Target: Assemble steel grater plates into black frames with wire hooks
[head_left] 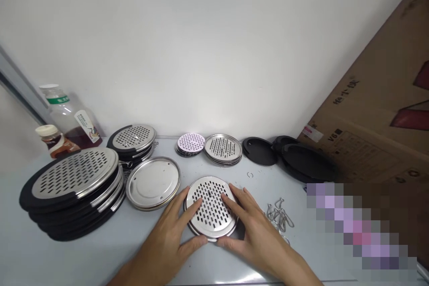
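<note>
A round slotted metal disc [211, 210] lies flat on the table in front of me, on top of another rimmed round piece that shows only at its edge. My left hand [177, 228] holds the disc's left side, the index finger on the slots and the thumb at the near rim. From the right, my right hand [250, 223] grips it the same way, fingers over the face and thumb at the front edge. Just left of it sits a stack of plain metal lids [154, 182]. Several wire clips [279, 215] lie in a heap beside my right hand.
Finished-looking slotted discs with black rims stand in a tall stack [73, 178] and a smaller stack [133, 140]. Along the wall are small slotted plates [191, 143], larger slotted discs [223, 148] and black discs [259, 150]. Bottles [72, 118] stand left; a cardboard box [375, 120] leans right.
</note>
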The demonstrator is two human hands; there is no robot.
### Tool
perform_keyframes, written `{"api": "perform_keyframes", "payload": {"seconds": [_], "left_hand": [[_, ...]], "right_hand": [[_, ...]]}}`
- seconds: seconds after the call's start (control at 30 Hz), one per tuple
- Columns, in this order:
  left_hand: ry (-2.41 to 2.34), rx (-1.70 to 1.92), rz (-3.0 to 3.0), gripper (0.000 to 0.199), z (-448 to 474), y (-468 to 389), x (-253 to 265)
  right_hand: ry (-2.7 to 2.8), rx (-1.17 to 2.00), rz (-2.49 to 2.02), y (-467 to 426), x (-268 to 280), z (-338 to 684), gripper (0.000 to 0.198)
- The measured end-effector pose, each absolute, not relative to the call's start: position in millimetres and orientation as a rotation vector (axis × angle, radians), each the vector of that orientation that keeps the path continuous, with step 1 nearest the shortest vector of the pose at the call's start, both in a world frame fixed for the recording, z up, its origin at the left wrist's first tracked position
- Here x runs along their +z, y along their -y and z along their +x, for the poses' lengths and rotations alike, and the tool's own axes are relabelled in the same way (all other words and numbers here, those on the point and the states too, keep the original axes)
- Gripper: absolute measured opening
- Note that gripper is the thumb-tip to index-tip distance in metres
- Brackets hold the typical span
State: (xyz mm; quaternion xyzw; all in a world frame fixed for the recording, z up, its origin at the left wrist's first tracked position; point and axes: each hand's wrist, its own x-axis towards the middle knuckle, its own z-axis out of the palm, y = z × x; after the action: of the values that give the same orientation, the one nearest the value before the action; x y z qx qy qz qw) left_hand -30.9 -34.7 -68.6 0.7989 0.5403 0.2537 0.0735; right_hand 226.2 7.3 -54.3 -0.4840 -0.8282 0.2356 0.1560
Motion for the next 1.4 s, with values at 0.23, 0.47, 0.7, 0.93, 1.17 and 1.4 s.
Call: {"api": "perform_keyframes", "payload": {"seconds": [0.23,0.47,0.7,0.93,1.17,1.4], "left_hand": [[-1.644,0.749,2.412,0.069,-31.3,31.5,-67.2],[-1.602,0.771,2.514,0.065,-33.3,30.3,-74.7],[-1.615,0.752,2.563,0.066,-36.7,26.7,-80.7],[-1.63,0.753,2.594,0.066,-38.4,23.5,-84.0],[-1.579,0.83,2.684,0.066,-42.3,16.2,-94.7],[-1.598,0.861,2.584,0.063,-40.7,19.1,-93.5]], "right_hand": [[2.348,0.755,-1.377,-7.2,-52.8,228.5,0.086],[2.338,0.782,-1.37,-6.5,-50.4,226.0,0.083],[2.29,0.596,-1.401,-18.8,-18.0,247.7,0.068],[2.067,-0.298,-1.829,-133.4,37.8,372.3,0.034],[1.916,-0.348,-2.256,-184.2,9.3,444.1,0.023],[1.888,-0.312,-2.201,-186.2,1.5,448.6,0.024]]}}
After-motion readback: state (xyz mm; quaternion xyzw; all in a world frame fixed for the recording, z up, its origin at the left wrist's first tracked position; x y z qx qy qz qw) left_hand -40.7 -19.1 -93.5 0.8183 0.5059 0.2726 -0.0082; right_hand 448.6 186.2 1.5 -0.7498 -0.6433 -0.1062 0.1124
